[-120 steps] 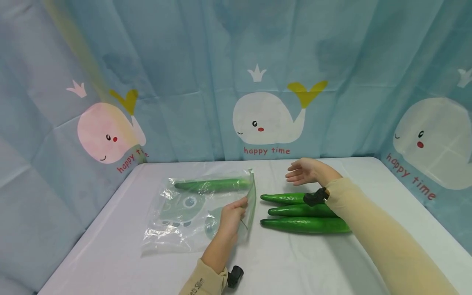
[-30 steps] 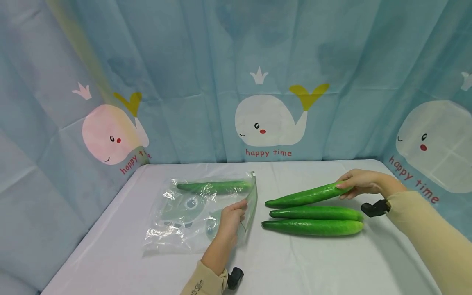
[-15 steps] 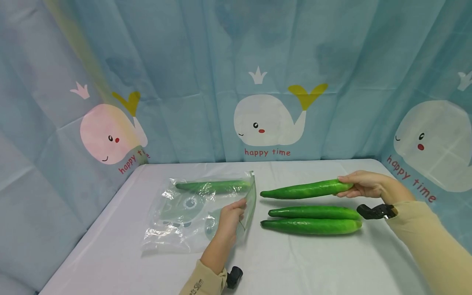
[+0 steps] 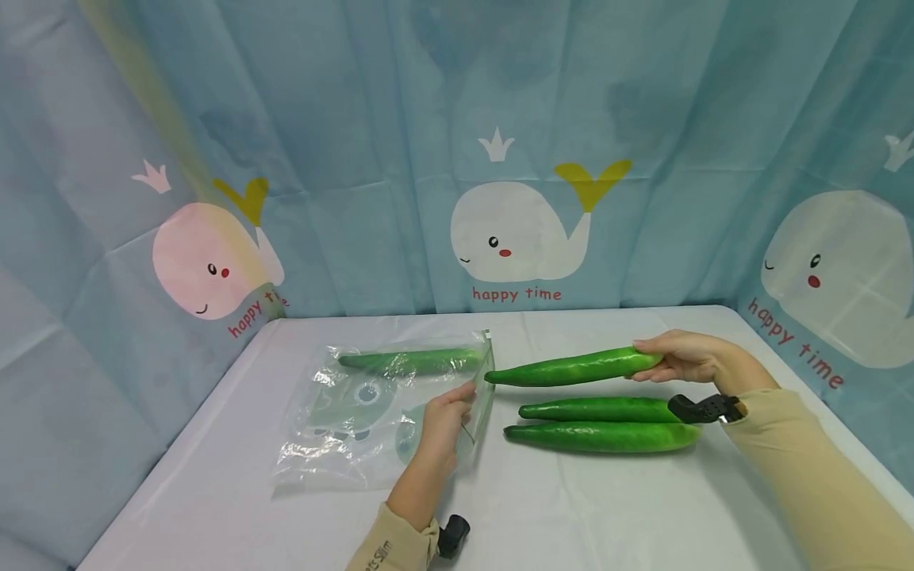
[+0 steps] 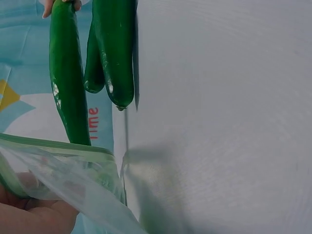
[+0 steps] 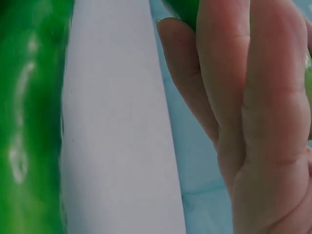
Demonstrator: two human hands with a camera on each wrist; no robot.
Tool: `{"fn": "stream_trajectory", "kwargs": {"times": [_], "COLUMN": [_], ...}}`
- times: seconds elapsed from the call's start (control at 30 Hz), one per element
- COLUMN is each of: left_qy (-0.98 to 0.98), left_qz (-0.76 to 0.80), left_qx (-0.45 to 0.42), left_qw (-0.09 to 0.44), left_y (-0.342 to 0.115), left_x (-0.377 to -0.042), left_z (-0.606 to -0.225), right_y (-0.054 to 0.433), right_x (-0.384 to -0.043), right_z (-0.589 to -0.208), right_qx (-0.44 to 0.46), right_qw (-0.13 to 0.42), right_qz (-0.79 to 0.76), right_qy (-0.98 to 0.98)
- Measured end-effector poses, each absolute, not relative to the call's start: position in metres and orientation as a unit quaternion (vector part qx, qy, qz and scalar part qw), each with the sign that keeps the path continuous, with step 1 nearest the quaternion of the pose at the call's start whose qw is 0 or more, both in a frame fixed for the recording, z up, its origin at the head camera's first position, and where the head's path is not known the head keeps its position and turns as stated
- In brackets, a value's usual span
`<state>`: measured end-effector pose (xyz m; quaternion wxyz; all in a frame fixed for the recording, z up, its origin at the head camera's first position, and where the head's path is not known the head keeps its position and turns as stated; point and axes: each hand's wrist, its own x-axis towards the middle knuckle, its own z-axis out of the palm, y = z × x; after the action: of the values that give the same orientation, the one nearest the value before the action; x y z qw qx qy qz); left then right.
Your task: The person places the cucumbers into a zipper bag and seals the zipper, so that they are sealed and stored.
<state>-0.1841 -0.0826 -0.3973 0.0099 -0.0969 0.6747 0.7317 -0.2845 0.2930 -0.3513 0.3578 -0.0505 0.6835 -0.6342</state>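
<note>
A clear zip bag (image 4: 343,468) with a green zip strip and a printed cartoon lies flat, one cucumber (image 4: 407,362) inside near its far edge. My left hand (image 4: 444,424) grips the bag's mouth edge, holding it apart; the left wrist view shows the fingers partly behind the plastic. My right hand (image 4: 681,357) holds another cucumber (image 4: 571,369) by its paler end. That cucumber's darker tip points left, right at the bag's opening. In the right wrist view my right fingers (image 6: 273,97) curl about the cucumber, which they mostly hide.
Two more cucumbers lie side by side on the white table (image 4: 571,507), the far cucumber (image 4: 593,409) and the near cucumber (image 4: 600,437). My right wrist's black camera (image 4: 703,408) overlaps their right ends. A blue whale-print curtain (image 4: 400,238) stands behind the table.
My right hand came to the back cucumber of the row, lifted it, and moved it left until its tip met the bag's mouth. My left hand stays on the bag.
</note>
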Motion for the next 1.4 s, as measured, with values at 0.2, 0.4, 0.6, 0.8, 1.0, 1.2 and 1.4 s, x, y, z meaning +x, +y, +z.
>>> {"fn": "stream_trajectory", "kwargs": {"times": [0.2, 0.4, 0.6, 0.8, 1.0, 1.2, 1.4], "left_qy": [0.67, 0.665, 0.666, 0.667, 0.668, 0.668, 0.668], "left_qz": [0.736, 0.741, 0.74, 0.738, 0.738, 0.738, 0.739], "left_qx": [-0.094, -0.092, -0.092, -0.098, -0.093, -0.094, -0.091], "left_qw": [0.002, -0.002, -0.002, -0.004, 0.0, -0.002, -0.005], "left_y": [-0.082, -0.081, -0.081, -0.081, -0.081, -0.081, -0.082], "left_x": [-0.184, -0.183, -0.183, -0.182, -0.182, -0.182, -0.181], "left_z": [-0.396, -0.394, -0.393, -0.393, -0.392, -0.393, -0.395], "right_y": [0.285, 0.276, 0.265, 0.255, 0.244, 0.231, 0.221], "right_x": [-0.285, -0.286, -0.289, -0.292, -0.294, -0.296, -0.297], "right_z": [-0.354, -0.357, -0.36, -0.365, -0.369, -0.374, -0.377], "right_qx": [-0.043, -0.041, -0.034, -0.021, -0.024, -0.027, -0.029], "right_qw": [0.36, 0.366, 0.362, 0.361, 0.365, 0.363, 0.371], "right_qz": [-0.639, -0.647, -0.65, -0.659, -0.661, -0.658, -0.664], "right_qy": [0.678, 0.667, 0.668, 0.66, 0.655, 0.66, 0.649]}}
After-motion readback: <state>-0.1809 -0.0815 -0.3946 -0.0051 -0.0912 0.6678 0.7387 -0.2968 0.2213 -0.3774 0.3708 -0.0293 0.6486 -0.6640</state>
